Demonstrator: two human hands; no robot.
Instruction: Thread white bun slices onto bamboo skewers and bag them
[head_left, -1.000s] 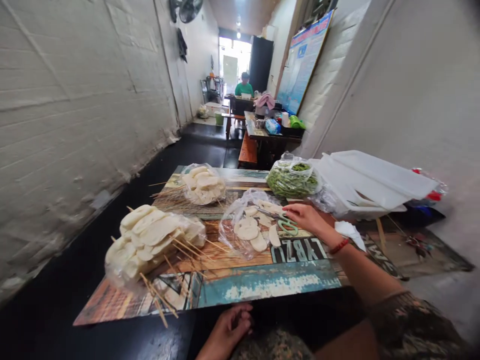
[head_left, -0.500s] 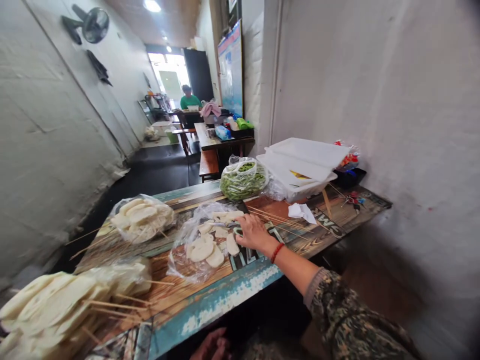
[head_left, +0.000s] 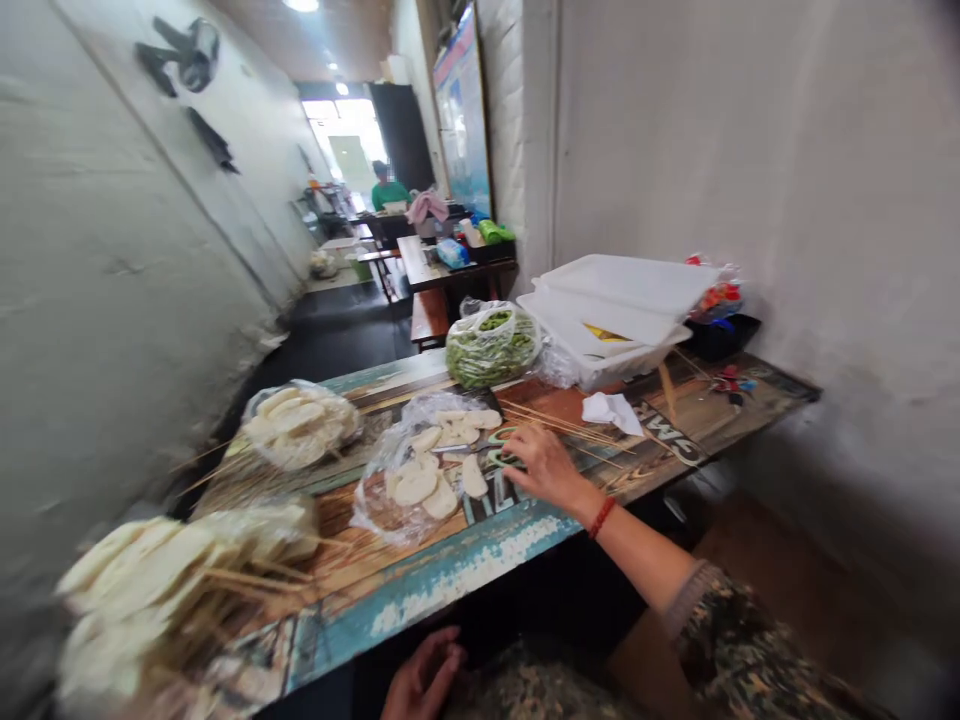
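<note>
Right hand (head_left: 546, 465) on the green-handled scissors (head_left: 491, 452), lying on the counter (head_left: 480, 560) beside the open bag of white slices (head_left: 420, 480); grip half-closed over the handles, true hold unclear. Advice: seat fingers in loops before lifting, blades away from plastic. Left hand (head_left: 424, 680) in lap, loosely curled, empty. Blades blurred; foreground skewers smeared.

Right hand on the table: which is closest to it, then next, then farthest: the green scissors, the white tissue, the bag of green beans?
From the right hand:
1. Green scissors, under its fingertips.
2. White tissue, behind it, to the right.
3. Bag of green beans, at the table's far edge.
</note>
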